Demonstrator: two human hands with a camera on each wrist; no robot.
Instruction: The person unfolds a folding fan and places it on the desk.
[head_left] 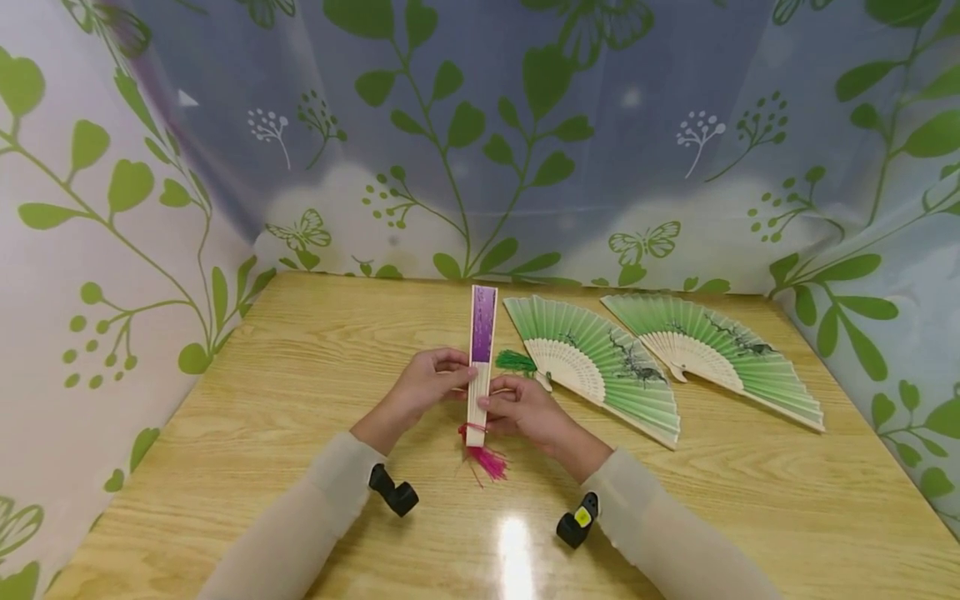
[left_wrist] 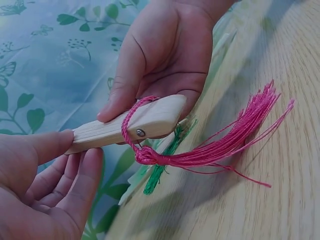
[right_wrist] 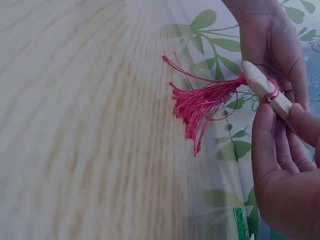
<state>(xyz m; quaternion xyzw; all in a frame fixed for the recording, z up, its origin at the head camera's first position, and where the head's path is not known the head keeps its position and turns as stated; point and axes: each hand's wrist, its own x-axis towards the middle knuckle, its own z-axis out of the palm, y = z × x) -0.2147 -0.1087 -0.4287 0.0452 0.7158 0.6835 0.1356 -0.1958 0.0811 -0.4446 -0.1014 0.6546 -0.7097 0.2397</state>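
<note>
A folded hand fan (head_left: 482, 358) with purple cloth and pale wooden ribs is held above the middle of the table. My left hand (head_left: 433, 383) pinches its left side between thumb and fingers. Lower on the right side, my right hand (head_left: 528, 408) grips the ribs, thumb on top. A pink tassel (left_wrist: 220, 150) hangs from a cord looped round the fan's riveted end. Seen in the right wrist view, the tassel (right_wrist: 202, 107) dangles freely above the wood. The fan's cloth end lies outside both wrist views.
To the right, two green fans lie spread on the wooden table (head_left: 300, 333): a nearer fan (head_left: 600, 358) with a green tassel (head_left: 515, 361), and a farther fan (head_left: 727, 354). Patterned cloth (head_left: 480, 167) stands behind and at both sides of the table.
</note>
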